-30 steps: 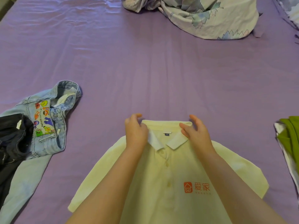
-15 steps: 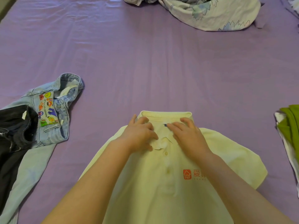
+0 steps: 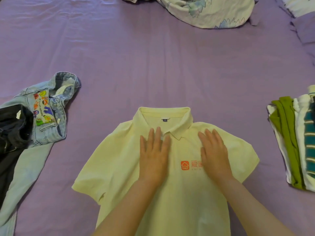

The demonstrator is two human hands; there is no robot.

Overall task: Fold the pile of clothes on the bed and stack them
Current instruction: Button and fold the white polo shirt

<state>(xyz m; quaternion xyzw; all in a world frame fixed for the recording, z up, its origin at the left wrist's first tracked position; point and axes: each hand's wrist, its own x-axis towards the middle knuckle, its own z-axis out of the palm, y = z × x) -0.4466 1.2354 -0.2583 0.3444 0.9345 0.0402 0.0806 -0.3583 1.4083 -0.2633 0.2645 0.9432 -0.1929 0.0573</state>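
A pale yellow polo shirt (image 3: pixel 119 160) with an orange logo lies face up and spread flat on the purple bed, collar pointing away from me. My left hand (image 3: pixel 154 154) rests flat on its chest just below the collar, fingers straight. My right hand (image 3: pixel 214 154) lies flat beside it, partly covering the logo. At the right edge sits a stack of folded clothes (image 3: pixel 296 145), green, white and teal-striped. Light blue jeans (image 3: pixel 42 120) and a dark garment (image 3: pixel 12 133) lie unfolded at the left.
The purple sheet (image 3: pixel 153 65) stretches bare across the middle of the bed. A crumpled floral blanket (image 3: pixel 209 11) lies at the far end. More bedding (image 3: pixel 303 17) bunches at the far right corner.
Both hands left the collar and slid down onto the shirt's chest, now pressed flat. The collar lies smoothed down.
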